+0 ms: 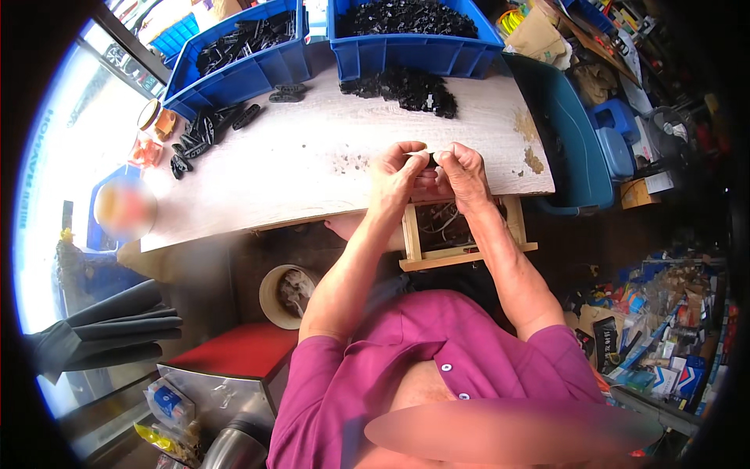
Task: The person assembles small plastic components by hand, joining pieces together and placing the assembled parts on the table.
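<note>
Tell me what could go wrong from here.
The small black piece held by the left hand and right hand could slip and perhaps drop into the open drawer below, among its clutter. The loose heap of black parts in front of the right blue bin might scatter if an arm brushes it.

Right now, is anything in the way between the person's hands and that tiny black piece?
Nothing that I can see. The left hand and the right hand both pinch the small black piece directly, near the person's edge of the whitish tabletop.
</note>
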`<state>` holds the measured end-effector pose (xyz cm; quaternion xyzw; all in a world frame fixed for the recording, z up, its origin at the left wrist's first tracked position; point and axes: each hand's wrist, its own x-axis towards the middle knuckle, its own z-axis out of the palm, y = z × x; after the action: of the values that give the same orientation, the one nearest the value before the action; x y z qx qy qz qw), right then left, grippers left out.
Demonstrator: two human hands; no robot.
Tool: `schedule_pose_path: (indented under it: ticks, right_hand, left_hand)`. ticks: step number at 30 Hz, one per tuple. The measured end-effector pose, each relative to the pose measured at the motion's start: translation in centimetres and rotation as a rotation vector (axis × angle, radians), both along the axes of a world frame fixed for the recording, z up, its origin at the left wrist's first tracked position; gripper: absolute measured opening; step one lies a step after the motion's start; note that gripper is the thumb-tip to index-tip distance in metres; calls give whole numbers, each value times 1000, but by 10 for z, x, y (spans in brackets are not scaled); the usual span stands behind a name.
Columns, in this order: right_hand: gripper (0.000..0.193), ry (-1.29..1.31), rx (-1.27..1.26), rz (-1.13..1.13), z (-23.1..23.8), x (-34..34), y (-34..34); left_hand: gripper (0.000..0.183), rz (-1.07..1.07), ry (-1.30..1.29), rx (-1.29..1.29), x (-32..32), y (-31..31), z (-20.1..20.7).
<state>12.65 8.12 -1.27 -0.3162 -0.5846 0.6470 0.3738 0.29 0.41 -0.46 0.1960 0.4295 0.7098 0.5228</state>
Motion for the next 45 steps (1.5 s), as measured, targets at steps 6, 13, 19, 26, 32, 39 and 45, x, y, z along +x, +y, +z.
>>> schedule_pose_path:
  ticks: [6, 13, 19, 26, 32, 39, 45]
  right_hand:
    - [24, 275, -221, -90, -2, 8, 5]
    - [42, 265, -354, -418, 23, 54, 64]
    - [45, 157, -347, -770, 38, 83, 99]
    - [29, 19, -317, -188, 31, 19, 46]
    - [24, 51, -205, 58, 4, 1, 37]
    - [20, -23, -76, 16, 4, -5, 27]
    - [25, -25, -57, 18, 3, -8, 29]
  left_hand:
    - [26, 340, 1324, -52, -44, 53, -15]
    - [12, 283, 1838, -145, -62, 89, -21]
    - [7, 335, 1828, -62, -61, 83, -27]
    - [11, 29, 422, -13, -48, 52, -15]
    - [11, -195, -71, 5, -27, 29, -4]
    - [12, -146, 34, 19, -17, 17, -4]
    - [14, -96, -103, 72, -18, 24, -16]
